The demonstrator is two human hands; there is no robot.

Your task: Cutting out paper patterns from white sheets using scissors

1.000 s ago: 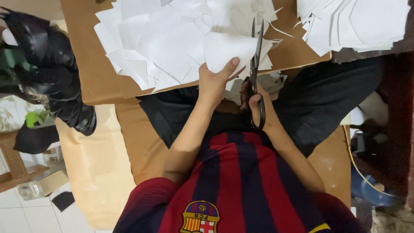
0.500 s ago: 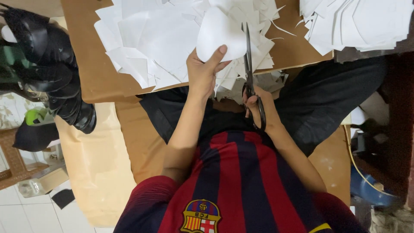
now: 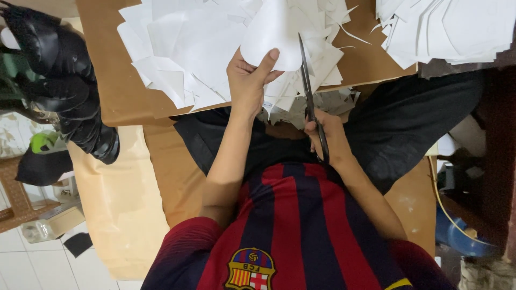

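Observation:
My left hand (image 3: 248,80) pinches the lower edge of a white paper piece (image 3: 271,32) with a rounded outline, thumb on top. It holds the piece over a heap of white paper cut-outs (image 3: 183,48). My right hand (image 3: 327,134) grips the handles of dark scissors (image 3: 307,80). The blades point away from me and lie along the right edge of the held piece. Whether they are cutting into it I cannot tell. Both hands are above my lap, over black trousers (image 3: 408,118).
The cut-outs lie on a brown cardboard sheet (image 3: 115,91), and a second white stack (image 3: 451,29) is at the far right. Paper scraps (image 3: 328,104) sit by my knees. A black shiny padded thing (image 3: 59,70) lies at the left. Beige paper (image 3: 118,204) covers the floor.
My left hand has pushed the paper piece farther from me and turned it. The scissors have moved forward along its right edge, with the right hand following.

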